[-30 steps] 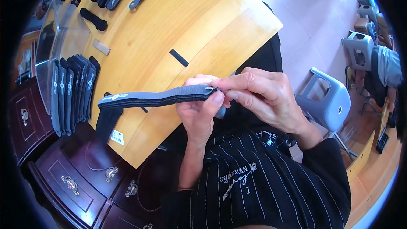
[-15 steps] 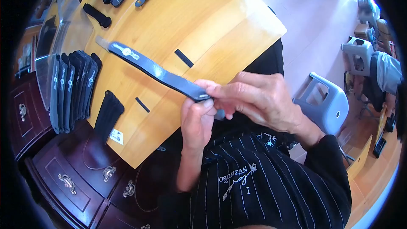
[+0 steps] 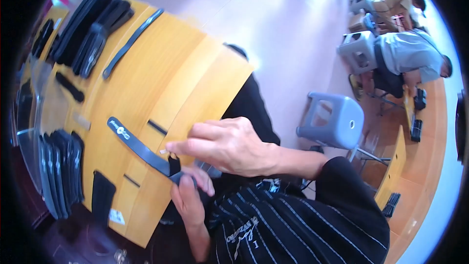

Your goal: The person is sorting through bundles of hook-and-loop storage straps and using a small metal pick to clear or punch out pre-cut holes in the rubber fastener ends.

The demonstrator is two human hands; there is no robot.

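A long dark grey strap (image 3: 141, 152) with a rounded far end and a pale printed mark slants over the near part of the table. My left hand (image 3: 191, 200) is closed on its near end, thumb on top. Above that end, my right hand (image 3: 232, 149) is held in a pinch, its index finger stretched toward the table. A small whitish bit shows at its fingertips, and a short black piece (image 3: 174, 164) stands between them and the strap. Blur hides whether this piece belongs to the strap.
Two short black strips (image 3: 157, 127) lie on the wooden table (image 3: 171, 63). Another strap (image 3: 132, 44) lies farther off. Stacks of dark straps (image 3: 61, 176) line the left side, beside a clear panel. A grey stool (image 3: 332, 120) stands right; seated people (image 3: 408, 54) work beyond.
The view has swung, shifting table and stool leftward. My right hand has come off the strap's near end and lifted toward the table; my left hand keeps its hold.
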